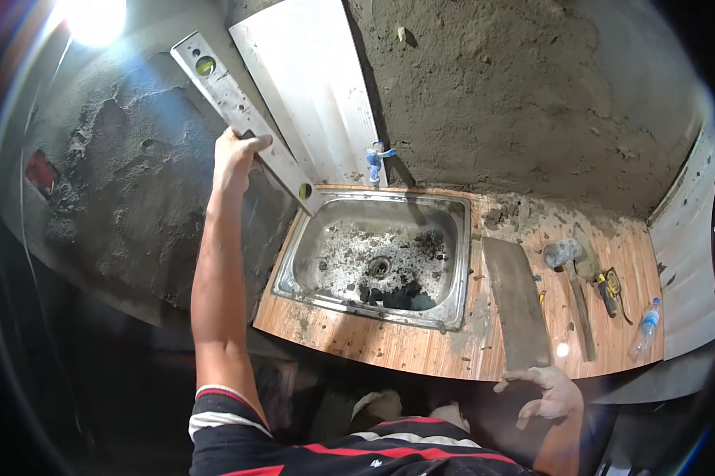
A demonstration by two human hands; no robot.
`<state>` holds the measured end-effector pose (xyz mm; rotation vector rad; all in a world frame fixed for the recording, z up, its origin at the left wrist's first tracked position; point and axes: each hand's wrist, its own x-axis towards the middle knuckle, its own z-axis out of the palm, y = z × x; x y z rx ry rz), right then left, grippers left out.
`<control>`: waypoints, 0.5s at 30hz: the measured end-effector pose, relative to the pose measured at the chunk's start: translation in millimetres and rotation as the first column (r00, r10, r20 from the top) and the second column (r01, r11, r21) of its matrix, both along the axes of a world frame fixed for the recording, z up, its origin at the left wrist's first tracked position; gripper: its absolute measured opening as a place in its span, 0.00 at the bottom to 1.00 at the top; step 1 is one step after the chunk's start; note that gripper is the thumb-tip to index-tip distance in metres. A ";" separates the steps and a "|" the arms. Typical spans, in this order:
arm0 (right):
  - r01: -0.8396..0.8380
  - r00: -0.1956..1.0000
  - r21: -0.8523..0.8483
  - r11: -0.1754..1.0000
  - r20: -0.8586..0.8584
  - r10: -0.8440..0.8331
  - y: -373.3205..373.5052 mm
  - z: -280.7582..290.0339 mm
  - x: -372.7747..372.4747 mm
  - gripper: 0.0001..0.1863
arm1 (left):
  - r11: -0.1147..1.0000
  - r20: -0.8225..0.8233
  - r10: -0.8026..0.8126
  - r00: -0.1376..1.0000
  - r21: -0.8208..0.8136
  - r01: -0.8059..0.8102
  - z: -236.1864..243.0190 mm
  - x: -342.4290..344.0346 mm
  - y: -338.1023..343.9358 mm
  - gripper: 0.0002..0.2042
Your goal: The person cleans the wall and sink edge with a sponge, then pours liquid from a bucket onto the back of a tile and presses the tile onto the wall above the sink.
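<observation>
My left hand grips a silver spirit level near its middle, with the thumb across its face. The level slants from upper left down to the far left corner of a steel sink, alongside a white panel on the wall. Whether the level touches the panel or the sink I cannot tell. My right hand, coated in pale grime, hangs at the counter's front edge with fingers apart and nothing in it. Just beyond it lies a flat grey mortar-smeared board.
A blue-and-white tap juts from the wall above the dirt-spattered sink. On the wood-look counter lie a grey-headed mallet, a yellow-and-black tool and a plastic bottle. Rough mortar covers the wall behind.
</observation>
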<state>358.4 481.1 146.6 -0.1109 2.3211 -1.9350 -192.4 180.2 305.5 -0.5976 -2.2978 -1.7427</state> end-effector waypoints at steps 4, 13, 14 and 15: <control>0.293 0.945 0.091 0.952 0.122 -0.302 -5.4 -3.4 17.6 0.37 | 0.998 0.026 0.063 0.998 0.023 -0.064 -26.8 -77.5 37.5 0.15; 0.629 0.777 -0.173 0.758 0.102 -0.621 -1.7 -37.4 38.2 0.35 | 0.987 -0.033 0.159 0.987 -0.003 -0.160 -80.7 -195.5 63.4 0.23; 0.635 0.772 -0.176 0.753 0.107 -0.626 -2.3 -39.5 35.0 0.35 | 0.988 -0.031 0.153 0.988 -0.009 -0.153 -83.9 -197.9 69.2 0.23; 0.673 0.739 -0.150 0.724 0.144 -0.658 -2.5 -42.3 32.0 0.40 | 0.984 -0.008 0.174 0.985 -0.032 -0.174 -86.0 -200.0 73.2 0.23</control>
